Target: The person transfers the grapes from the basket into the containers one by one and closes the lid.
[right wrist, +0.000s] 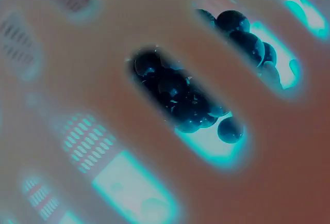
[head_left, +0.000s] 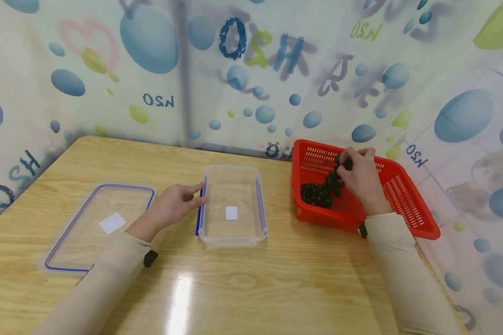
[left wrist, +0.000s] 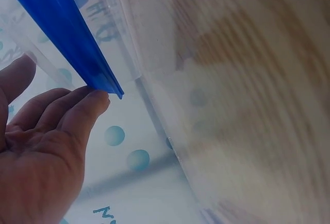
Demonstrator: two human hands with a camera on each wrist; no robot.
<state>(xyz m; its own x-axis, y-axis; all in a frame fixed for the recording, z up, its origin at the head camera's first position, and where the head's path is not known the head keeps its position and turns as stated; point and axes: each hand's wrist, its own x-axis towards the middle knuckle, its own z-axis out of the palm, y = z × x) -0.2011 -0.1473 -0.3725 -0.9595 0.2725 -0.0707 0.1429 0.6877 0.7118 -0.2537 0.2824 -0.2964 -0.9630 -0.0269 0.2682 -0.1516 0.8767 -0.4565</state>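
My right hand (head_left: 362, 181) pinches the upper end of a bunch of dark grapes (head_left: 316, 194) inside a red plastic basket (head_left: 324, 215). The lower part of the bunch still lies on the basket's floor. Through the basket's slots, the right wrist view shows the round grapes (right wrist: 172, 90) close up; that hand is hidden there. My left hand (head_left: 178, 204) touches the left side of a clear plastic container (head_left: 234, 239). In the left wrist view its nearly straight fingers (left wrist: 77, 115) rest against the blue clip (left wrist: 67, 33), with the thumb by the rim.
A clear lid with a blue seal (head_left: 105, 186) and a white label lies at the left, partly under my left forearm. The wooden table (head_left: 243, 288) meets a printed curtain (head_left: 234, 102) at the back. The curtain also hangs beside the basket at the right.
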